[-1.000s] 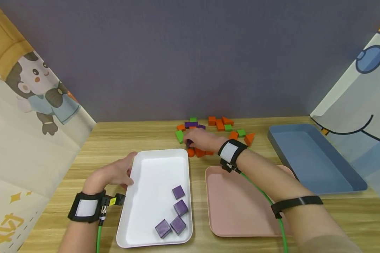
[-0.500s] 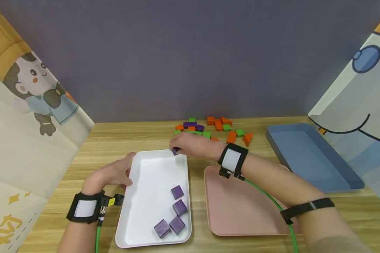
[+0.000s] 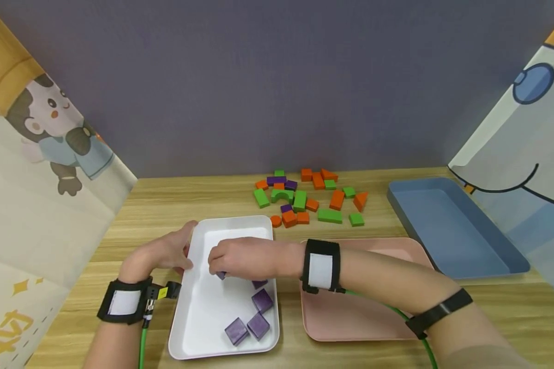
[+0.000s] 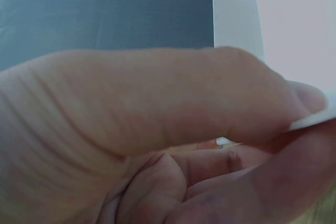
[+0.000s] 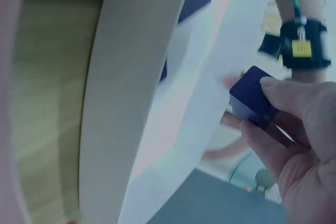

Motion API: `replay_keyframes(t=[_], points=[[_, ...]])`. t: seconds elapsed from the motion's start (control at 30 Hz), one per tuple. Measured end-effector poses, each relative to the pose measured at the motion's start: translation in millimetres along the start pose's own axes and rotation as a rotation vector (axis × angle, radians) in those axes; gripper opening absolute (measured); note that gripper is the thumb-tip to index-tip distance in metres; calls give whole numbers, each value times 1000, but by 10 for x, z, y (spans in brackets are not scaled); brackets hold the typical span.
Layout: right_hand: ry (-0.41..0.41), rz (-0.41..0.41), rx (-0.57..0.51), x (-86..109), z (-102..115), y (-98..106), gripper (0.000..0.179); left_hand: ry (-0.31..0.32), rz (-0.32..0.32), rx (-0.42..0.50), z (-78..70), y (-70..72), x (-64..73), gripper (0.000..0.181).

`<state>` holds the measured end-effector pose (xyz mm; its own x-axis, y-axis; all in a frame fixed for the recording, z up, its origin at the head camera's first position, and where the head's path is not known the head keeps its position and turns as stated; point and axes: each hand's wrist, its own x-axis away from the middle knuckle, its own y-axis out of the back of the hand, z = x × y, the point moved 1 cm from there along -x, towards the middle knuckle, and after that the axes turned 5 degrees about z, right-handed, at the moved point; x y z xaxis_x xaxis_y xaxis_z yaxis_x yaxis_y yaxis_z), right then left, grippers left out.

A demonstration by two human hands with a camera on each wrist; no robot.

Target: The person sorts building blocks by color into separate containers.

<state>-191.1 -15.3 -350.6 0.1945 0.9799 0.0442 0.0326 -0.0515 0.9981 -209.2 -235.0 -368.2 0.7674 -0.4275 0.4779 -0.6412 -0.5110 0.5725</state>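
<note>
Here, the right hand [image 3: 249, 258] pinches a purple cube [image 5: 252, 98] between thumb and fingers, over the inside of the white tray [image 3: 205, 312]; whether the cube touches the tray's floor, I cannot tell. The left hand [image 3: 166, 251] pinches the tray's left rim, thumb on top and fingers underneath. Three other cubes [image 3: 237, 331] lie close together toward the tray's near right corner, and a fourth [image 3: 260, 283] shows partly below the right hand. The pink tray [image 3: 341, 318] sits just beside, beneath the right forearm, with the blue tray [image 3: 457, 225] farther right. Behind the white and pink trays, a green arch [image 3: 282, 195] lies among orange, green and purple blocks on the desk [image 3: 203, 197].
</note>
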Motion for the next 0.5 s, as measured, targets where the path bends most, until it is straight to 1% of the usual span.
replay_keyframes(t=[0.23,0.5], points=[[50,48,24,-65,152,-88,23,-5,2,-8,1,12,2,82],[88,136,23,-135,267,-166,17,-1,1,-33,-7,16,2,81]])
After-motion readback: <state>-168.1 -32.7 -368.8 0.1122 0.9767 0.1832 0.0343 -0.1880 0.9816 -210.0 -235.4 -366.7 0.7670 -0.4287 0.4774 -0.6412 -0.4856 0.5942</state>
